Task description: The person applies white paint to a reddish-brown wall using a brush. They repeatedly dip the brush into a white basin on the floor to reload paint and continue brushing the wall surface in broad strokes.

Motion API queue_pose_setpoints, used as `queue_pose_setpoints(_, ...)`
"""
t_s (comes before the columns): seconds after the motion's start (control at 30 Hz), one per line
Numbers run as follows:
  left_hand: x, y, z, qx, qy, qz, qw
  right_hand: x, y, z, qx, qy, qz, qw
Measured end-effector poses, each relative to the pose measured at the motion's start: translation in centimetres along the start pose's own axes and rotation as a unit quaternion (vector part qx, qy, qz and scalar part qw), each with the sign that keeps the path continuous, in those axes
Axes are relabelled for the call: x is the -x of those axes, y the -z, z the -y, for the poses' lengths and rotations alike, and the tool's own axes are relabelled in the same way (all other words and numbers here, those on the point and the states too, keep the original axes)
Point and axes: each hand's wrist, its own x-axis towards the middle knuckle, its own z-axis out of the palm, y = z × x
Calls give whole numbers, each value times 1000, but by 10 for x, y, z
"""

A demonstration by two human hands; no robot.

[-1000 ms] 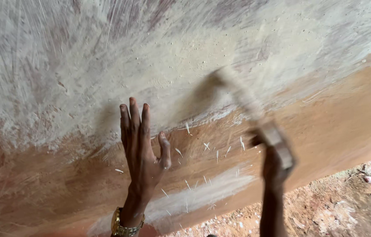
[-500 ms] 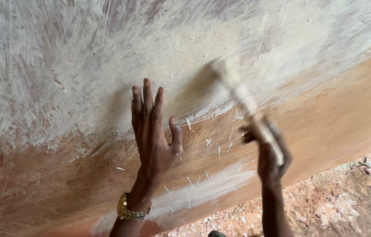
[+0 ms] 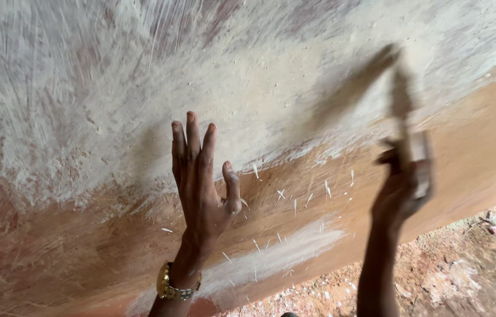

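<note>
Your right hand grips a blurred hammer swinging at two o'clock of your flat, empty left hand; a stray blow could strike its fingers.

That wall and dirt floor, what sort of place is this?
Probably a building site or house under repair: a reddish wall partly coated in rough white plaster, bare red earth below, and a right hand swinging a blurred tool.

Rough wall coated in streaked whitish plaster above, bare orange-brown surface below with white flecks, reddish dirt ground at lower right, daylight.
</note>
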Motion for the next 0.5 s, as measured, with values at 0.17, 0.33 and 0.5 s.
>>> queue_pose_setpoints(0.17, -8, 2, -16, 37, 63, -18, 997, 72, -46, 26, -47, -31, 187, 981)
queue_pose_setpoints(0.33, -17, 18, -37, 73, 116, -13, 990, 48, -40, 52, -28, -93, 245, 965)
queue_pose_setpoints(0.5, -33, 25, -47, 81, 160, 14, 984, -31, -4, 58, 33, -70, 17, 997)
